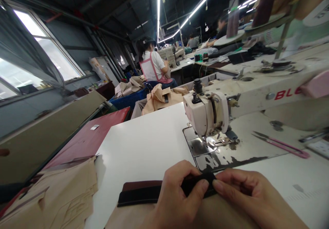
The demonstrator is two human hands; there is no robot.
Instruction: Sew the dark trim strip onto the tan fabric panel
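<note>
My left hand (180, 191) pinches a black strip (140, 197) that lies along the edge of a beige fabric piece (131, 215). Close beside it, my right hand (244, 191) grips the same strip near its right end between thumb and fingers. A brown edge (142, 185) shows behind the strip. Both hands are in front of a sewing machine (205, 114), just short of its metal needle plate (199, 146). The fingertips partly cover the strip, and the lower part of the fabric runs out of the picture.
Pink-handled thread snips (282, 145) lie on the machine bed at right. Beige fabric pieces (74, 194) are stacked at left, near a red board (89, 138). Beyond the white table (144, 140) are a blue basket (128, 100) with fabric and a seated co-worker (154, 64).
</note>
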